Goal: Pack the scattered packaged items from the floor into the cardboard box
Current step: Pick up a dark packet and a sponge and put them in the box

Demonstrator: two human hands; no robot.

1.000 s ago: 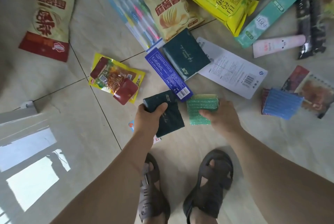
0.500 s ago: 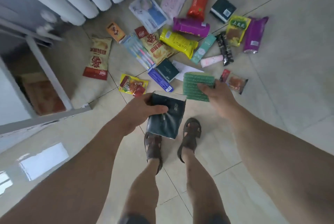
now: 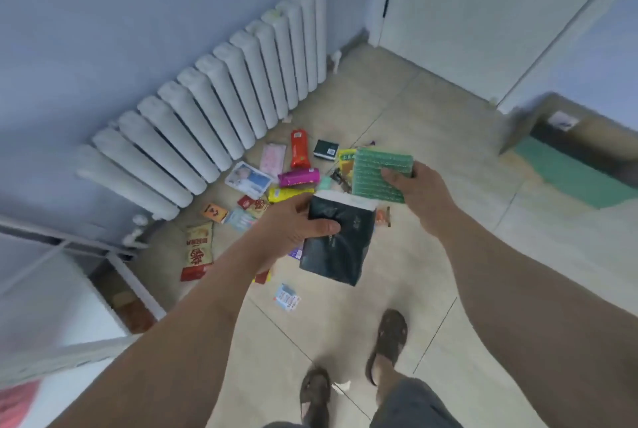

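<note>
Standing taller than half a second ago, view swung up and to the right, so the scattered packets (image 3: 276, 186) now look small and lie well away by the white radiator (image 3: 221, 106). Left hand (image 3: 293, 231) still wrapped around the dark green packet (image 3: 336, 248), thumb across its face, carried in the air above the floor (image 3: 431, 272). Right hand (image 3: 414, 189) still pinching the green scouring pad (image 3: 376, 175), thumb on top, raised higher and further right than before. New in view at the right edge: the cardboard box (image 3: 573, 137), blurred, flaps open, something green inside or just in front, hard to tell which. Box well apart from both hands, with bare tile between.

Still on the floor: a red pouch (image 3: 298, 153), a purple pack (image 3: 298, 176), a yellow pack (image 3: 288, 193), a red-and-cream snack bag (image 3: 197, 248), a small blue packet (image 3: 287, 297) near the feet. Sandalled feet (image 3: 388, 341) at the bottom. White frame (image 3: 114, 269) at lower left. Both forearms crossing the lower view, hiding part of the floor there
</note>
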